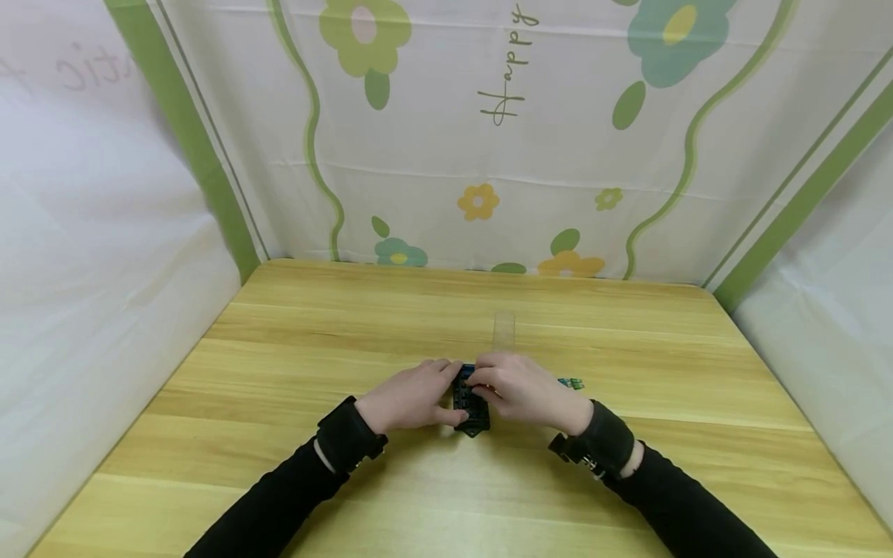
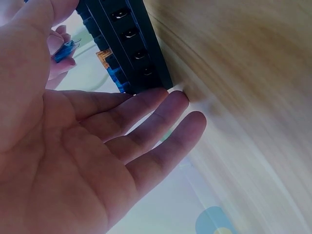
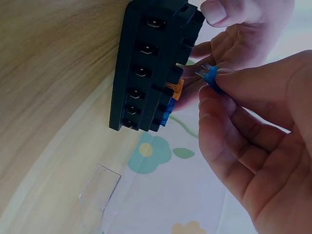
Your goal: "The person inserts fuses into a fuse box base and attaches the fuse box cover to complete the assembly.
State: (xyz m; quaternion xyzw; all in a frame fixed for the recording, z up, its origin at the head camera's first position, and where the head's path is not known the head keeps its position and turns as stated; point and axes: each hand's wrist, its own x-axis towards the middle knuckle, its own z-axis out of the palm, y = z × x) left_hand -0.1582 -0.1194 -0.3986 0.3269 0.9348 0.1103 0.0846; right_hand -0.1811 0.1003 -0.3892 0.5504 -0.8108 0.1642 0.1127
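A black blade fuse box [image 1: 474, 425] lies lengthwise on the table between the two hands. My left hand [image 1: 413, 397] holds it from the left, thumb at the near end and fingertips at the far end. In the right wrist view, an orange fuse [image 3: 175, 90] and a blue one [image 3: 168, 110] sit in its far slots. Thumb and index finger of my right hand [image 1: 526, 393] pinch another blue blade fuse [image 3: 211, 79]. Its metal prongs point toward the box, a little apart from the slots in this view.
Small blue and green fuses [image 1: 572, 383] lie on the table right of the right hand. Beyond the hands is a clear plastic cover [image 1: 504, 332]. A white flowered cloth [image 1: 432, 139] hangs behind the wooden table [image 1: 335, 325], with white cloth at both sides.
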